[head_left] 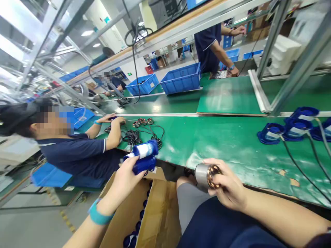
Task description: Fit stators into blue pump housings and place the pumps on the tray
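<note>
Head view: blue housing [154, 146], white label [144, 150], print illegible.

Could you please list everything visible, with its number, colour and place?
Labelled housing: at least one, blue and white, in the left hand.
Wound core: one, grey and copper, in the right hand.
Carton: one, brown, below the left hand.
Round parts: several, blue, in the carton.
Worktop: one near section, green, ahead.
Corded units: at least four, blue, worktop's right.
Coils: about three, copper, worktop's left.
Cords: several, black, beside the coils.
Bins: several, blue, mostly beyond the worktop.
Co-workers: at least three, dark clothing, left and beyond.
Metal frame: count unclear, grey, above and right.
Wristband: one, teal, left wrist.
Hands: two, bare, lower middle.
</note>
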Demonstrator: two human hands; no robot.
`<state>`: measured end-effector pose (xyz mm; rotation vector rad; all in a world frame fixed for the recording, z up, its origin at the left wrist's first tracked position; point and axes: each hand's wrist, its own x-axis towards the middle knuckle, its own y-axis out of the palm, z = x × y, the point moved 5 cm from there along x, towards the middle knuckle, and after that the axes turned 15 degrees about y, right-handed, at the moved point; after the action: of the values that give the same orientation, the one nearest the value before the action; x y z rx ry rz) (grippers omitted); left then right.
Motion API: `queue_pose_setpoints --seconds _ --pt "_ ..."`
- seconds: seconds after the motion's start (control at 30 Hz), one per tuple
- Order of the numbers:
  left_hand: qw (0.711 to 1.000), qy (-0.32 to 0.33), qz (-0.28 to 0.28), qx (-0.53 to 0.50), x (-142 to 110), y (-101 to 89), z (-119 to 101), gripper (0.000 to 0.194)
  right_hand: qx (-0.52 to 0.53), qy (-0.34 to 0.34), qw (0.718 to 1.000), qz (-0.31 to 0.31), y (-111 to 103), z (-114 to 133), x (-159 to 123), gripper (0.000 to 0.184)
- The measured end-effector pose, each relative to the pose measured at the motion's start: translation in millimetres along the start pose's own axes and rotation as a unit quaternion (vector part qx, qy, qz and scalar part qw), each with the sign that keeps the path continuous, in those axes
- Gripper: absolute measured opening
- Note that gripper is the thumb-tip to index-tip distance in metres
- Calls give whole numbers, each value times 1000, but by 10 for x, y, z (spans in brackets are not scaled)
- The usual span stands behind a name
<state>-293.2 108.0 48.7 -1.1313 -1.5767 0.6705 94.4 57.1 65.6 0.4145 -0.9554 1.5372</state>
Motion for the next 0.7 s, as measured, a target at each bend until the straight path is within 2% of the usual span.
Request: queue_pose_setpoints --seconds 0.07,0.17,0.23,0.33,0.4,0.47,0.6,0.7 --pt "983 154 101 -19 514 378 -605 62 -13 -3 1000 -4 -345 252 11 11" --pt "924 325 197 -38 1050 969 -1417 65 -64 -4 997 -53 -823 503 97 15" --pt "893 388 225 -34 1300 1318 -1839 67 -99 1 988 -121 -1066 584 182 23" --pt "878 421 226 -19 1580 1675 -2279 62 -116 2 963 -244 -1301 599 314 24" --pt "874 429 226 -19 1700 1789 -2460 60 -102 -2 955 -279 -1382 553 405 22" --pt "870 433 236 -19 1760 1833 -2555 62 -81 4 961 -263 -1431 471 510 23" --pt "870 427 246 -21 1759 1827 -2579 64 -103 43 967 -229 -1504 205 745 19" --pt "879 420 219 -54 1757 1817 -2570 55 -123 66 969 -202 -1432 -166 984 17"
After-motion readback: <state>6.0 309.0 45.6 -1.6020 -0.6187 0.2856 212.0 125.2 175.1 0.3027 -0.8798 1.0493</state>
